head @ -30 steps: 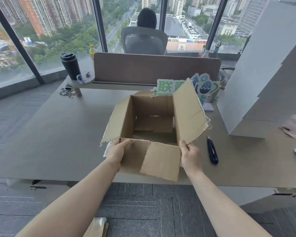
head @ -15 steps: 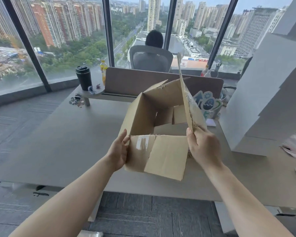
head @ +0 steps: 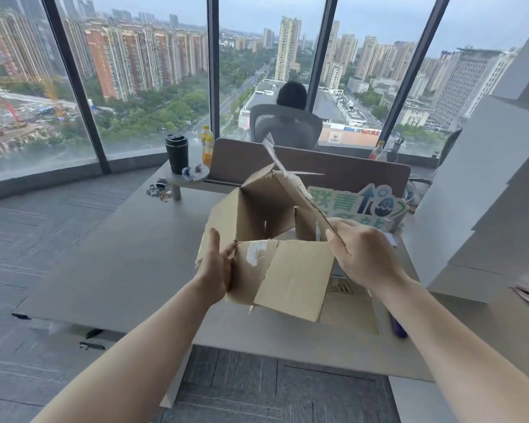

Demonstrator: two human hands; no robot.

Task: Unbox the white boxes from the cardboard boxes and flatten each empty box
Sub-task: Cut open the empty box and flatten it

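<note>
Holding an empty cardboard box [head: 266, 215] up over the near part of the grey desk [head: 110, 257], the person has one hand on each side of it. The left hand [head: 216, 270] lies flat against the box's left wall, fingers straight and together, thumb toward the near corner; it presses the cardboard without closing round it. The right hand [head: 362, 254] is closed on the box's right wall, pinching its edge just above the knuckles, and that wall slants up and away to the left from the grip. Between the two hands a near flap [head: 290, 276] hangs down toward the person, with a torn patch of white tape at its upper left. The box is skewed, its far walls folding inward and its open top turned toward the camera. Below the right wrist a flat piece of cardboard [head: 348, 309] lies on the desk, and a dark blue utility knife [head: 397, 326] sits just right of it. A stack of white boxes [head: 483, 190] rises at the right. A green and blue sign [head: 355, 206] stands behind the box.
</note>
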